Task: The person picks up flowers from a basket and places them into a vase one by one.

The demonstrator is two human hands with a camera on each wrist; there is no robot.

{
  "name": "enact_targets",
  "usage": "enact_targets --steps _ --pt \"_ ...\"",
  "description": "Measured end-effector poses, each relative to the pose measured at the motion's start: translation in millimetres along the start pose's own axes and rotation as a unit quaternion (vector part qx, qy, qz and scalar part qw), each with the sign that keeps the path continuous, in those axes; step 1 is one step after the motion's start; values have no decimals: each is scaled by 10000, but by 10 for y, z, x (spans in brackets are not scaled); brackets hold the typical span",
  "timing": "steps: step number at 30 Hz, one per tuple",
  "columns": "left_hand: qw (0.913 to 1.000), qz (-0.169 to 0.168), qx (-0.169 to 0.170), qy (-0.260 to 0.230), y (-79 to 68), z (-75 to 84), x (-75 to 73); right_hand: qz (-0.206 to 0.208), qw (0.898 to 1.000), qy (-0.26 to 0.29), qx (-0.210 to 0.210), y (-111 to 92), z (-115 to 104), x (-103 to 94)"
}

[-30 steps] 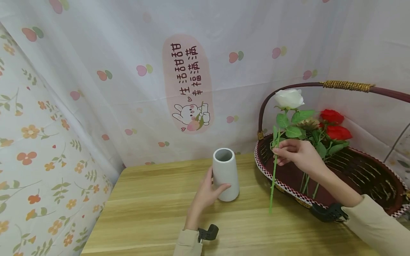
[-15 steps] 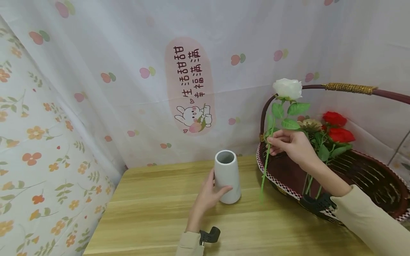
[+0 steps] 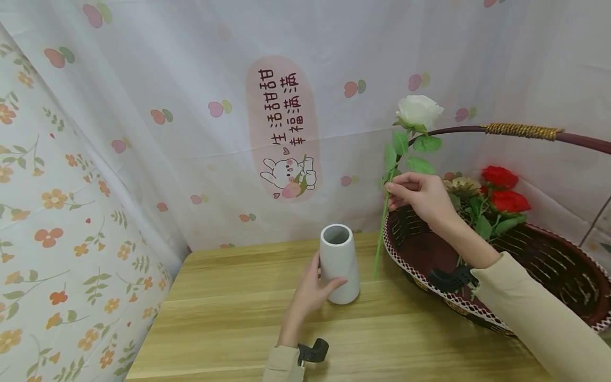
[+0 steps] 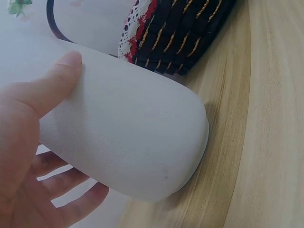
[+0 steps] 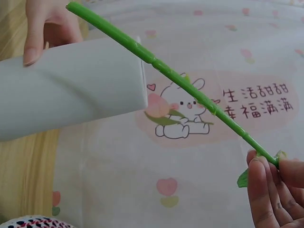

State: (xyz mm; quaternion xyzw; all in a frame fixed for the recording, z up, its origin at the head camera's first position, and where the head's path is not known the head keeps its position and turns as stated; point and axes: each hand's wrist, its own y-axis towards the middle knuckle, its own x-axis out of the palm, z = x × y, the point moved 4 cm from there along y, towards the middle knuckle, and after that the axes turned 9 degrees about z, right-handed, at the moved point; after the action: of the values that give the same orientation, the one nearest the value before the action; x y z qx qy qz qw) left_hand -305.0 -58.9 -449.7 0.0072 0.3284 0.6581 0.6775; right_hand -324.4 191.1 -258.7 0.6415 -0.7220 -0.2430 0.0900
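Sleeves of beige cloth (image 3: 525,313) lay nearest, each wrist bearing a black camera mount (image 3: 312,351). Under them stretched a wood-grain tabletop (image 3: 215,323). Above it the left hand (image 3: 312,286) grasped a white tapered vase (image 3: 341,270), thumb across its near side and the other fingers spread round its opposite side. The vase stood upright on the tabletop, its round mouth facing up. To its right, the right hand (image 3: 422,199) pinched the green stem of a white rose (image 3: 419,112) between thumb and fingertips, just below the leaves. The rose was held bloom upward and slightly tilted, over the left end of an oval wicker basket (image 3: 406,263), while the stem's lower end hung beside the vase, apart from it.

Inside the basket, red roses (image 3: 509,201) leaned near a pale yellow bloom (image 3: 464,185), under an arched handle (image 3: 446,129) wound with gold cord. Behind everything hung a white curtain (image 3: 200,69) printed with peaches, a rabbit and Chinese characters.
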Motion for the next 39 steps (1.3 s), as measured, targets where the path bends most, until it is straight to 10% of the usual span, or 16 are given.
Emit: enact_targets --steps 39 --pt "9999 -6 50 -140 0 -17 1 195 9922 1029 -675 441 -606 741"
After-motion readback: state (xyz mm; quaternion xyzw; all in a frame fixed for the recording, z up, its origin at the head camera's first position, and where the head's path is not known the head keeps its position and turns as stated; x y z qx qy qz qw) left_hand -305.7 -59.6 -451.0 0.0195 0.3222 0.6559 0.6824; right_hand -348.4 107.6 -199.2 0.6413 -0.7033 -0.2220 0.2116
